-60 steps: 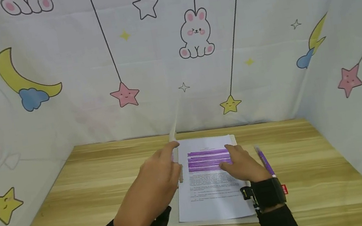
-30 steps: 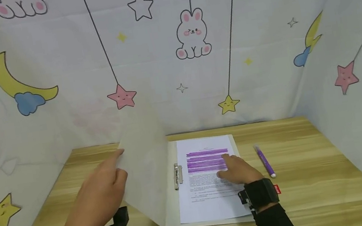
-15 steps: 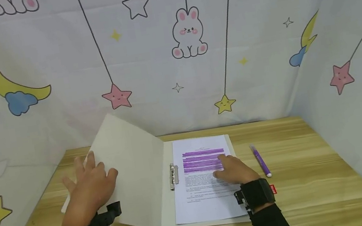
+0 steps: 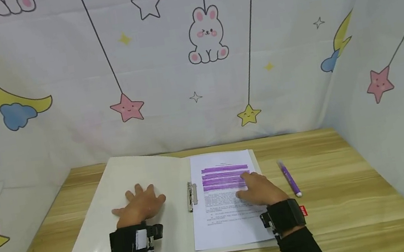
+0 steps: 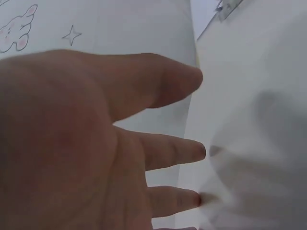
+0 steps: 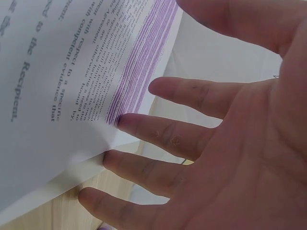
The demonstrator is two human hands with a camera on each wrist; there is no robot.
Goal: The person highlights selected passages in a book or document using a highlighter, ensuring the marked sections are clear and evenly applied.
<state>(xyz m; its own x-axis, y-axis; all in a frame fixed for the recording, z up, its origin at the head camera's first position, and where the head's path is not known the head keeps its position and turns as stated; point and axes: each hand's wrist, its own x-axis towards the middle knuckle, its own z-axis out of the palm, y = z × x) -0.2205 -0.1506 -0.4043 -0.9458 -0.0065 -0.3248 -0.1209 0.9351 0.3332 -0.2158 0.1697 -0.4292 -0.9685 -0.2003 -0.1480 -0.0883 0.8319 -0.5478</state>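
A white folder lies spread out on the table, its cover to the left. My left hand is over the cover with its fingers spread; in the left wrist view the fingertips are at the white surface. Printed paper with purple highlighted lines lies on the folder's right side, beside a metal clip at the spine. My right hand rests on the paper's right part, fingers extended; in the right wrist view, fingertips touch the page near the purple lines and its edge.
A purple marker lies on the wooden table to the right of the folder. White cloth printed with stars, a rabbit and clouds hangs behind the table and along both sides.
My left hand has swung the folder's cover leftward and down onto the table, going from gripping its edge to lying over it. My right hand has stayed on the paper.
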